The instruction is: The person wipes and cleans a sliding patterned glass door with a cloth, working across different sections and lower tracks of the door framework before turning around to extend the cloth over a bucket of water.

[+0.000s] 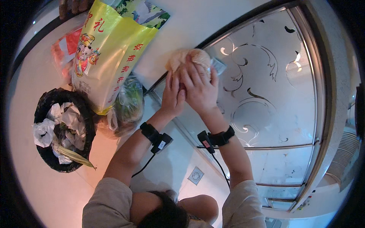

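Note:
A pale yellow cloth (pixel 188 58) is bunched against the lower left part of a frosted glass door panel with scroll patterns (pixel 253 85). Both hands are on the cloth, side by side. My left hand (pixel 174 92) grips its left edge, fingers pointing up and the thumb beside the other hand. My right hand (pixel 199 82) lies over the cloth with its fingers bent onto it. A small pale bluish object (pixel 218 66) shows just right of the cloth; what it is cannot be told. Each wrist wears a black strap with a small device and a cable.
A yellow printed bag (pixel 111 54) stands at the upper left, with a clear plastic bag of green vegetables (pixel 129 99) beside it. Left of these is a black-lined trash bin (pixel 91 128) full of crumpled paper and scraps. A floor drain (pixel 196 175) lies between door and knees.

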`<control>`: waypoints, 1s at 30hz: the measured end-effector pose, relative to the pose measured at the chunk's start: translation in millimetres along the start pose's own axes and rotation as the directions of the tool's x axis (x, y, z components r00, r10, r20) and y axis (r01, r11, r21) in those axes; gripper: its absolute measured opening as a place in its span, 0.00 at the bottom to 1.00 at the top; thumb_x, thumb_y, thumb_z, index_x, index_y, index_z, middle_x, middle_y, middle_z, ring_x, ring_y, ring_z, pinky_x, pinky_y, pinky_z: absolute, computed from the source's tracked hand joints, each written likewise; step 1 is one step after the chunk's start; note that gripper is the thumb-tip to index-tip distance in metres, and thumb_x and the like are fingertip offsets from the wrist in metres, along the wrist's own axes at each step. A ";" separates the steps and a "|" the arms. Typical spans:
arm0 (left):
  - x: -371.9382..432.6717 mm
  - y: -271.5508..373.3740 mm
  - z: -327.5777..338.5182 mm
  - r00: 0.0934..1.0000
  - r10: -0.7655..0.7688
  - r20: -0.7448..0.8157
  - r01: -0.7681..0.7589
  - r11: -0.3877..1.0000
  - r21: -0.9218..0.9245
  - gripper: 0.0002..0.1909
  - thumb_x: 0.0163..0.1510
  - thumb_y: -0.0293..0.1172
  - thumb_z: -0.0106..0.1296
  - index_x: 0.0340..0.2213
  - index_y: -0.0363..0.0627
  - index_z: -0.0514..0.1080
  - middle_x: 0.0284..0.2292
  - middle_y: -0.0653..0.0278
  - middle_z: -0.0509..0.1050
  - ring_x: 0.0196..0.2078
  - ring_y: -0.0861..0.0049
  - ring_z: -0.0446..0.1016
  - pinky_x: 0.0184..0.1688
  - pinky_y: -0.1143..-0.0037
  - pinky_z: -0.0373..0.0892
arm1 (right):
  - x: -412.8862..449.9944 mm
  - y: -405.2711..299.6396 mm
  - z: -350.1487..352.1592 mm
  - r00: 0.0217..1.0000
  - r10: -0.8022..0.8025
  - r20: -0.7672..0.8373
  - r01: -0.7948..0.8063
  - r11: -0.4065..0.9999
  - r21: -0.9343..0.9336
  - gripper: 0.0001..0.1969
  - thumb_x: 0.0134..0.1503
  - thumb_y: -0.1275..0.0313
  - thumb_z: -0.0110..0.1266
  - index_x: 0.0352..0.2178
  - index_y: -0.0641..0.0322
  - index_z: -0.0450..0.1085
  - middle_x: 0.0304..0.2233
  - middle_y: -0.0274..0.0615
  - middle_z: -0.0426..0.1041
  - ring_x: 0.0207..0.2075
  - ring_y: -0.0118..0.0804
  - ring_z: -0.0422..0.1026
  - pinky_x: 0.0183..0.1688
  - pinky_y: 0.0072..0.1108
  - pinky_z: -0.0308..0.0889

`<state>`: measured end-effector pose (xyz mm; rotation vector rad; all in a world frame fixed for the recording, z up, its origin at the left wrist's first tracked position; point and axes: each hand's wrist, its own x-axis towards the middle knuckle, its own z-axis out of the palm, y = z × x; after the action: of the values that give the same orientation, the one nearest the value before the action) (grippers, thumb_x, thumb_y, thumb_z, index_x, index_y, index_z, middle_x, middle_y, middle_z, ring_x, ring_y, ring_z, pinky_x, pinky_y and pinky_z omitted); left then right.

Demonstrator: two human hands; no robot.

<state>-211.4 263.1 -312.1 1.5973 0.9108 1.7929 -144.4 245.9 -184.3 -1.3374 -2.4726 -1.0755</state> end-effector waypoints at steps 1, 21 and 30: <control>-2.5 -1.2 -1.9 1.000 0.005 -0.002 -0.005 1.000 -0.001 0.33 0.54 0.47 0.32 0.54 0.35 0.46 0.53 0.36 0.46 0.53 0.42 0.52 0.53 0.63 0.54 | 0.5 -3.2 3.5 1.000 -0.023 0.001 0.023 0.999 0.041 0.20 0.44 0.62 0.45 0.41 0.51 0.65 0.45 0.36 0.65 0.50 0.32 0.60 0.53 0.39 0.48; -81.3 -50.1 1.0 0.676 -0.736 -0.006 0.611 0.566 -0.554 0.23 0.57 0.35 0.33 0.53 0.46 0.47 0.51 0.59 0.53 0.55 0.72 0.52 0.55 0.74 0.52 | -46.0 -73.2 98.6 0.943 -0.186 0.277 0.157 0.980 0.124 0.19 0.48 0.65 0.43 0.44 0.55 0.63 0.48 0.34 0.63 0.53 0.31 0.57 0.58 0.33 0.43; -129.5 -81.7 14.3 0.661 -0.731 0.167 0.454 0.213 -0.865 0.24 0.56 0.35 0.37 0.53 0.56 0.45 0.52 0.63 0.51 0.54 0.73 0.54 0.53 0.71 0.56 | -80.8 -96.7 121.2 0.904 -0.172 0.392 0.136 0.984 0.118 0.22 0.47 0.65 0.44 0.46 0.54 0.62 0.49 0.31 0.61 0.54 0.28 0.53 0.60 0.32 0.40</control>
<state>-182.9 212.9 -454.6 0.2026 0.4424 1.4468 -145.6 234.8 -358.8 -1.4818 -2.9250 -0.7649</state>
